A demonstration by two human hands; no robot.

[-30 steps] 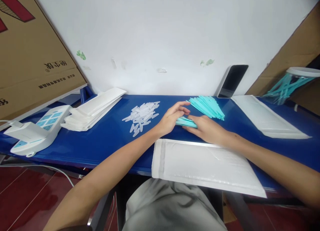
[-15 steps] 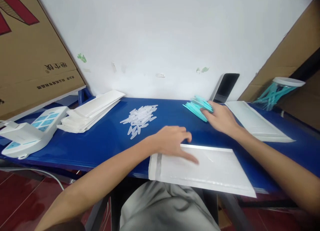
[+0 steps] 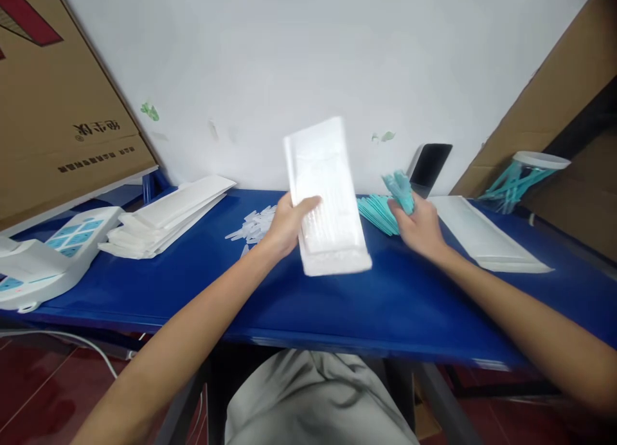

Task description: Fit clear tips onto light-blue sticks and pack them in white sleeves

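My left hand point(image 3: 288, 225) grips a white padded envelope point(image 3: 325, 194) by its left side, thumb on the front, and holds it tilted above the blue table point(image 3: 299, 310). My right hand point(image 3: 420, 225) is closed on a small bundle of teal sticks point(image 3: 400, 189), raised just over a fanned pile of teal sticks point(image 3: 378, 213) on the table. Left of the envelope, partly behind my left hand, lies a heap of small translucent white pieces point(image 3: 253, 225).
At the left are a stack of white envelopes point(image 3: 168, 217), a white power strip point(image 3: 72, 252) and a large cardboard box point(image 3: 62, 110). To the right are another white envelope point(image 3: 484, 233), a phone point(image 3: 429, 167) against the wall and a jar-like container point(image 3: 520, 178) with teal sticks.
My left hand has picked the white envelope up off the table's front edge and swung it upright. My right hand has lifted a bundle of teal sticks slightly from the pile.
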